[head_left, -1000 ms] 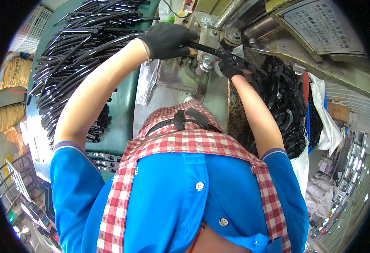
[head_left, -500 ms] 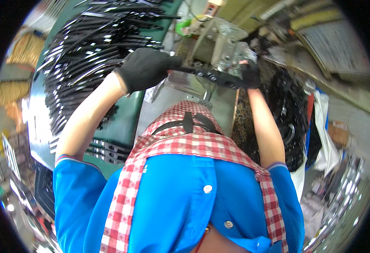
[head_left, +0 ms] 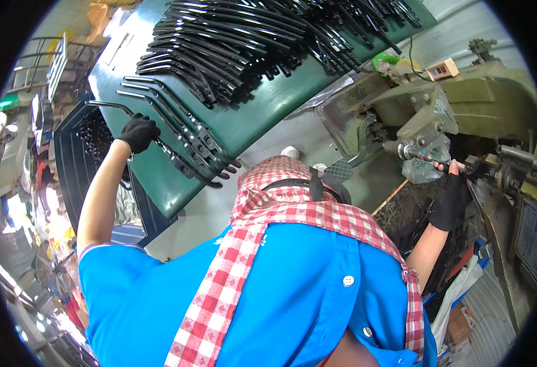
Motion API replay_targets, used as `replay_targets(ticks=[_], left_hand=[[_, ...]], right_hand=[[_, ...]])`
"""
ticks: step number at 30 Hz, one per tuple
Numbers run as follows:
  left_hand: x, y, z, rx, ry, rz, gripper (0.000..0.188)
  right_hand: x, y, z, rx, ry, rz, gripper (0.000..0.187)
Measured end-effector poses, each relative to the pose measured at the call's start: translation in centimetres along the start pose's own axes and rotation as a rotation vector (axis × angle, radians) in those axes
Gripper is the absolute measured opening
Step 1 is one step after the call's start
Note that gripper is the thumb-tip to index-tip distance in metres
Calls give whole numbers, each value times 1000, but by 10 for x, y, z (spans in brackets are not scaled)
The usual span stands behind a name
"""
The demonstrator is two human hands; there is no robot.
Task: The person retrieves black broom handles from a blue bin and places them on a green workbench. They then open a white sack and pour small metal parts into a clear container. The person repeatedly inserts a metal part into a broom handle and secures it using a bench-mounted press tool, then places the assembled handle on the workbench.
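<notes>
My left hand point(head_left: 139, 133), in a black glove, is closed around a bent black metal bar point(head_left: 111, 106) at the left edge of the green table point(head_left: 170, 199). The bar's bent end sticks out past the table's edge; its flat part with holes lies on the table. Beside it lie a few similar bent bars point(head_left: 174, 122) in a row. Far to the right, my right hand point(head_left: 451, 194), in a black glove with bare fingertips, is at the machine point(head_left: 437, 119). Its fingers are curled together next to a dark piece; what they hold is unclear.
A large pile of glossy black bars point(head_left: 225, 40) covers the table's far side. A dark bin point(head_left: 76, 162) stands left of the table. More black parts lie below my right forearm. A small switch box point(head_left: 441, 70) sits near the machine.
My view has turned. My hands, both at one flat black bar with holes before, are now far apart. My left hand is at a bent bar on the table's left; my right is at the machine.
</notes>
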State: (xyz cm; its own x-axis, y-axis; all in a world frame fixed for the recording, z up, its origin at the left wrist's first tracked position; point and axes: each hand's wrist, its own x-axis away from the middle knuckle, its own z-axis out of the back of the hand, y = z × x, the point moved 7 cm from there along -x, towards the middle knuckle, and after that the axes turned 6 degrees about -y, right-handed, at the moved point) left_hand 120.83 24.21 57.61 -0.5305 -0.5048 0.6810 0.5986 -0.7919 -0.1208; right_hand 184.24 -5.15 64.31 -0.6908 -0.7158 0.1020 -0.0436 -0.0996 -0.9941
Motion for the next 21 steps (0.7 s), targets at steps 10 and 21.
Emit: replay_targets(ticks=[10, 21], left_hand=[[-17, -40, -95, 1390, 206, 701, 42], [-85, 24, 189, 338, 1058, 15, 19]], right_hand=[[0, -15, -4, 219, -86, -57, 22], [20, 9, 7, -104, 33, 89, 13]])
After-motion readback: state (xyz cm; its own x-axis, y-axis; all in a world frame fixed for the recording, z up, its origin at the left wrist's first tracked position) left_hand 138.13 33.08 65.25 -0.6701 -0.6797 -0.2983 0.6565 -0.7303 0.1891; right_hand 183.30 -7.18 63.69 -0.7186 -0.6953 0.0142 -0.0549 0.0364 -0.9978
